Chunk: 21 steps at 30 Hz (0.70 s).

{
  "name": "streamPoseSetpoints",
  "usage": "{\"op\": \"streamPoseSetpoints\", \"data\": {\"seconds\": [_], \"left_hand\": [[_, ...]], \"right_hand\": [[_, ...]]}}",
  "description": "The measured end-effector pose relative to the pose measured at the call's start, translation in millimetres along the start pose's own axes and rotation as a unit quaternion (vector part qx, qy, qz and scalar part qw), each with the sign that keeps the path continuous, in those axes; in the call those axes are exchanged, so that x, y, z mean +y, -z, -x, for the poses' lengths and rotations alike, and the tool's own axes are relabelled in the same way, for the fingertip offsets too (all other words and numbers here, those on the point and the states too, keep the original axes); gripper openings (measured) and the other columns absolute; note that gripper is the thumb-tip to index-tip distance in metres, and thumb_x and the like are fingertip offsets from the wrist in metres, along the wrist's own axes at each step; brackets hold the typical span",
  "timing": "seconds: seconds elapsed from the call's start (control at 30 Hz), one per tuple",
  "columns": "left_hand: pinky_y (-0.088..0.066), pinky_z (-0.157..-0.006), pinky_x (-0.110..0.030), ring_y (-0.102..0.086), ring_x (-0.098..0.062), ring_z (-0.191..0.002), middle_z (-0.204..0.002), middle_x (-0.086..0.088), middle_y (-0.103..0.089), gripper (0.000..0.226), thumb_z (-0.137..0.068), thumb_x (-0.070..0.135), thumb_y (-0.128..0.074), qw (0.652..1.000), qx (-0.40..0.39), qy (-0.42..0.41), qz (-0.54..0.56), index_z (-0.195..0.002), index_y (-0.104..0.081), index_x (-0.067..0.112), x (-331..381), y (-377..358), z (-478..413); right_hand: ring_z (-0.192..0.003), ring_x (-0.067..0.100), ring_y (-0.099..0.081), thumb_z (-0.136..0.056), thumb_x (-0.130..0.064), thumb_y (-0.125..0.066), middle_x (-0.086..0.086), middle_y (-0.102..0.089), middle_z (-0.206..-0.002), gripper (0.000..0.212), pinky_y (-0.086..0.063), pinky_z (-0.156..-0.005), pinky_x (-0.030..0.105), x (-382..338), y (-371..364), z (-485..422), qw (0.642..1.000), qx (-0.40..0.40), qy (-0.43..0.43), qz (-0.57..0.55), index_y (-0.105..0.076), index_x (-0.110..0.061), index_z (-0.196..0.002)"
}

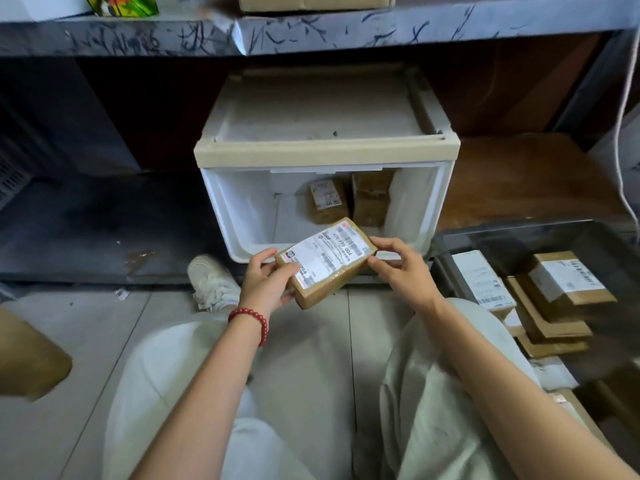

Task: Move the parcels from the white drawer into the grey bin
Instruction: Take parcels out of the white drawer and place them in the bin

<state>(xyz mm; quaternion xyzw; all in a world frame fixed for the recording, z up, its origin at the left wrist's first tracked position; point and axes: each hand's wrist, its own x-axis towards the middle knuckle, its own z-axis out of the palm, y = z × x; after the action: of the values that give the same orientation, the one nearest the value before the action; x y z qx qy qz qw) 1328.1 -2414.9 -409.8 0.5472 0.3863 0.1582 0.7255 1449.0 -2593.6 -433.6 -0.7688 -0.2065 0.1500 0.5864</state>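
While left hand [265,282] and right hand [401,268] gripped one parcel [325,261], floor tiles [86,327] lay below. Beyond stood the white drawer [239,216], grey bin [519,237] to their right.

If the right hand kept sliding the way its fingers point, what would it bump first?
The right hand points its fingers leftward, straight at the labelled parcel it pinches by one end. So that parcel comes first. Past it is probably the left hand, which grips the other end.
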Motion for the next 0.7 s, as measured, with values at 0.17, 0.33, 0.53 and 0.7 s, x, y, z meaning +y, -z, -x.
{"op": "streamPoseSetpoints", "data": {"seconds": [0.17,0.33,0.53,0.7], "left_hand": [[-0.053,-0.064,-0.028,-0.064,-0.022,-0.104,-0.112,-0.005,-0.065,0.04,-0.083,0.025,-0.072,0.999,0.035,0.003,0.021,-0.116,-0.05,0.016,1.0,-3.1,-3.2],[-0.05,-0.071,-0.029,-0.064,-0.019,-0.097,-0.109,0.006,-0.064,0.006,-0.091,0.033,-0.059,0.999,0.026,-0.016,-0.009,-0.096,-0.062,0.031,4.8,3.3,-6.9],[-0.046,-0.068,-0.027,-0.059,-0.009,-0.096,-0.106,0.016,-0.06,0.021,-0.095,0.031,-0.048,0.995,0.015,-0.048,-0.084,-0.096,-0.064,0.045,6.3,9.3,-3.5],[-0.039,-0.073,-0.015,-0.053,0.004,-0.088,-0.109,0.017,-0.061,0.033,-0.093,0.019,-0.048,0.984,0.047,-0.108,-0.13,-0.116,-0.064,0.037,4.7,11.9,-10.1]], "right_hand": [[-0.107,0.021,-0.062,-0.089,-0.021,-0.068,-0.008,-0.059,-0.11,0.036,-0.05,-0.089,0.028,4.5,-6.4,-6.6,0.999,0.017,-0.032,0.005,-0.058,-0.021,-0.124],[-0.095,0.005,-0.065,-0.076,-0.022,-0.081,0.001,-0.045,-0.14,0.095,-0.047,-0.079,0.014,10.2,-15.9,-8.7,0.994,-0.05,-0.091,-0.014,-0.022,-0.024,-0.15],[-0.106,0.02,-0.064,-0.068,-0.019,-0.086,0.008,-0.035,-0.152,0.104,-0.047,-0.1,0.037,13.0,-24.0,-9.9,0.99,-0.098,-0.094,0.035,-0.021,-0.025,-0.15],[-0.091,0.014,-0.069,-0.072,-0.016,-0.083,0.008,-0.046,-0.144,0.082,-0.052,-0.09,0.03,18.1,-31.9,-8.0,0.992,-0.081,-0.078,0.053,-0.035,-0.023,-0.139]]}}
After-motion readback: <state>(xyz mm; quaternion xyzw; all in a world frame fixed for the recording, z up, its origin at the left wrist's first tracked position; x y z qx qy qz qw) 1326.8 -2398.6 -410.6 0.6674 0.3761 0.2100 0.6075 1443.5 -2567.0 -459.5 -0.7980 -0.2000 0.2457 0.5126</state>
